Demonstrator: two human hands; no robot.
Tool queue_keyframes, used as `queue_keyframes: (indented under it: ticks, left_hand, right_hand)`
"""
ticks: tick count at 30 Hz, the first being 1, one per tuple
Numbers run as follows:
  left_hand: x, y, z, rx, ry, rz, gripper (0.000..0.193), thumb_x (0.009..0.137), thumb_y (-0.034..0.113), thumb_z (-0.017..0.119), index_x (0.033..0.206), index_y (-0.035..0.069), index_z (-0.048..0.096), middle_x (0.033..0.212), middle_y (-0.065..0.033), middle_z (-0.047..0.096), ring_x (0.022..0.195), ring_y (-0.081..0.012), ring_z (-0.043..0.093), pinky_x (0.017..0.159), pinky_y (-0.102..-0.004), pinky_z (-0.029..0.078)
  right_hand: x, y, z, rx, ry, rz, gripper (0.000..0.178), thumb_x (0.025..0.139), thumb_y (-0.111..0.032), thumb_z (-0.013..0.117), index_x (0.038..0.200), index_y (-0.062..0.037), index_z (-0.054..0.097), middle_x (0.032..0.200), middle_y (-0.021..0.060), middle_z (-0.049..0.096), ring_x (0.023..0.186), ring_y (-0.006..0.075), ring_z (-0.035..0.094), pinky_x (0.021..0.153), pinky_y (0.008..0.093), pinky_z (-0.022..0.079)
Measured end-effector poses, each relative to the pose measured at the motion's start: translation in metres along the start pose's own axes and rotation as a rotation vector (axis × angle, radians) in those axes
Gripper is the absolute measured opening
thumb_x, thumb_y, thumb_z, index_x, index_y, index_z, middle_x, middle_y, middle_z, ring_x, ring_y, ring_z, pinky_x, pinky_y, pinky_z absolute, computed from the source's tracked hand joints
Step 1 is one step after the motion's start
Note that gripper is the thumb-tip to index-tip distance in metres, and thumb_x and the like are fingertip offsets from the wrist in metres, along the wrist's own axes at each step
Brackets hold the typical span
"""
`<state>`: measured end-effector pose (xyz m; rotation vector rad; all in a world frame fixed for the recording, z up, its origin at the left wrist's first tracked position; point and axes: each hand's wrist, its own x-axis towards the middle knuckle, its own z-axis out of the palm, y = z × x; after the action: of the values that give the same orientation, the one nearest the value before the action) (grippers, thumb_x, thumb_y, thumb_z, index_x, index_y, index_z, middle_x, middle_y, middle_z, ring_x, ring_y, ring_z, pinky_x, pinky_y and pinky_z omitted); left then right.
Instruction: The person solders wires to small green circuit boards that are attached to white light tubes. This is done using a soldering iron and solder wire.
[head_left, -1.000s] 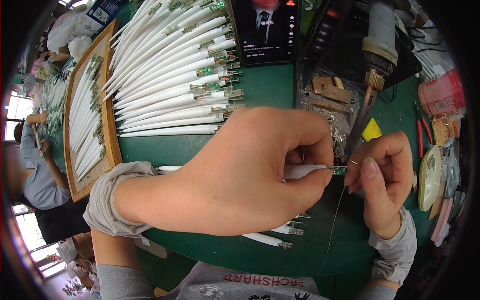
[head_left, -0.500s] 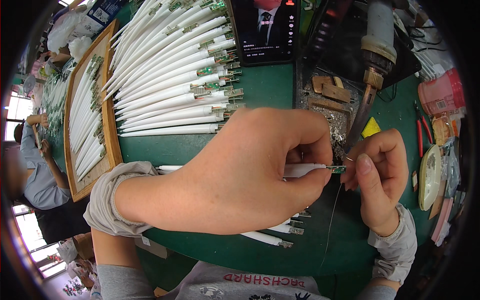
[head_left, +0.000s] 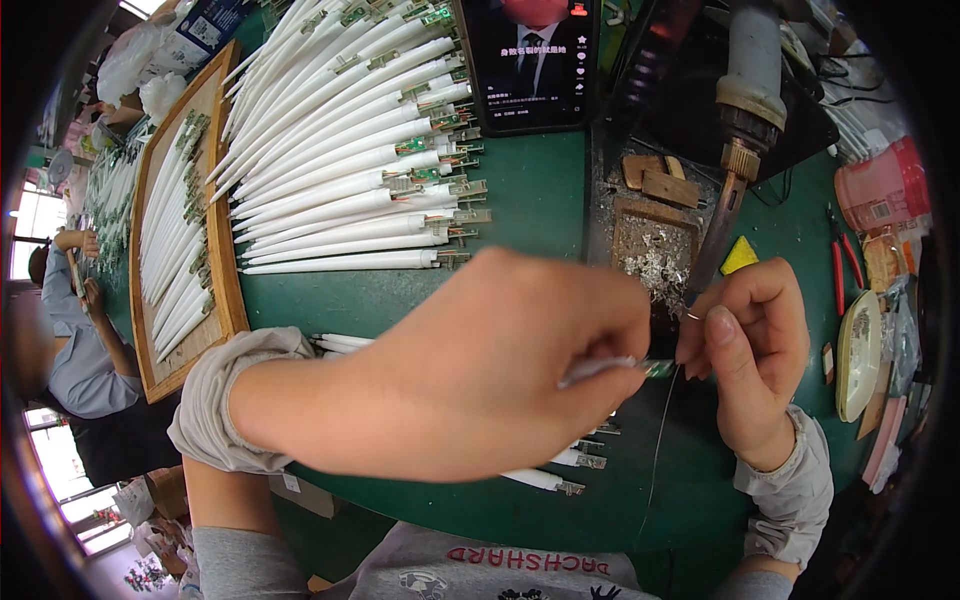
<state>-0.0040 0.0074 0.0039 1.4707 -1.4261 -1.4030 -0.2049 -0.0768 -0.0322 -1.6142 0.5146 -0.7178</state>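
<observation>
My left hand point(head_left: 500, 370) is closed around a slim white stick with a small green circuit board point(head_left: 657, 369) at its end, slightly blurred by motion. Between the thumb and fingers of my right hand point(head_left: 755, 350) a thin solder wire point(head_left: 660, 450) is pinched, its length hanging down toward the table's near edge. Just above my right fingers points the tip of a soldering iron point(head_left: 708, 250), mounted with its handle at the top. More white sticks point(head_left: 535, 479) with board ends lie beneath my left hand, partly hidden by it.
A big fan of white sticks point(head_left: 350, 190) covers the table's back left, beside a wooden-framed tray point(head_left: 236, 290) of more sticks. A phone point(head_left: 530, 70) lies at the back. A scrap-filled holder point(head_left: 655, 245), yellow sponge point(head_left: 740, 255), red pliers point(head_left: 838, 265) and dish point(head_left: 858, 355) are right. Another person point(head_left: 85, 330) works far left.
My left hand has shifted slightly left and toward me, and the board end has dropped away from the iron tip. My right hand has barely moved.
</observation>
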Motion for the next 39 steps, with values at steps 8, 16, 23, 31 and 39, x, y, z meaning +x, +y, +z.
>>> queue_keyframes:
  ticks: [8, 16, 23, 31, 39]
  left_hand:
    - [-0.026, -0.019, 0.012, 0.868, 0.137, 0.437, 0.018, 0.069, 0.008, 0.067, 0.082, 0.005, 0.056, 0.082, -0.0072, 0.054, 0.071, -0.0238, 0.056, 0.057, -0.032, 0.047]
    - [-0.031, -0.019, -0.023, 1.62, 0.366, 0.116, 0.006, 0.067, 0.011, 0.059, 0.068, 0.006, 0.056, 0.072, -0.0047, 0.049, 0.078, -0.0188, 0.051, 0.052, -0.027, 0.045]
    - [-0.028, -0.018, -0.03, 1.293, 0.222, 0.207, 0.015, 0.071, 0.006, 0.064, 0.084, 0.004, 0.056, 0.08, -0.008, 0.051, 0.078, -0.0254, 0.052, 0.061, -0.0348, 0.046]
    - [-0.015, -0.002, -0.01, 0.777, 0.118, 0.353, 0.023, 0.071, 0.003, 0.069, 0.09, 0.004, 0.055, 0.079, -0.0097, 0.052, 0.07, -0.0282, 0.056, 0.059, -0.0362, 0.046]
    - [0.0, -0.002, -0.01, 0.25, 0.04, 0.144, 0.017, 0.078, 0.002, 0.069, 0.092, 0.002, 0.06, 0.086, -0.0056, 0.057, 0.073, -0.0137, 0.056, 0.062, -0.0264, 0.047]
  right_hand:
    - [-0.003, 0.001, 0.002, -0.006, 0.013, 0.036, 0.012, 0.092, -0.006, 0.053, 0.095, 0.0003, 0.043, 0.075, 0.0078, 0.057, 0.06, 0.0063, 0.05, 0.054, 0.0182, 0.04]
    - [-0.002, 0.002, 0.004, -0.027, -0.012, 0.058, 0.013, 0.091, -0.007, 0.056, 0.093, 0.0008, 0.046, 0.075, 0.006, 0.058, 0.062, 0.0063, 0.053, 0.056, 0.0177, 0.04]
    - [-0.003, 0.006, 0.004, -0.027, -0.088, 0.085, 0.018, 0.082, -0.001, 0.066, 0.092, 0.0011, 0.051, 0.077, 0.0035, 0.058, 0.063, 0.0035, 0.054, 0.055, 0.0168, 0.041]
    - [-0.004, 0.0, 0.013, 0.093, -0.089, 0.23, 0.023, 0.08, 0.001, 0.068, 0.1, 0.0026, 0.057, 0.08, 0.0023, 0.06, 0.066, 0.0017, 0.054, 0.055, 0.0148, 0.042]
    - [-0.005, -0.003, 0.006, 0.13, -0.092, 0.26, 0.018, 0.083, 0.004, 0.063, 0.1, 0.0038, 0.056, 0.084, 0.0036, 0.06, 0.072, 0.0019, 0.054, 0.056, 0.0137, 0.041]
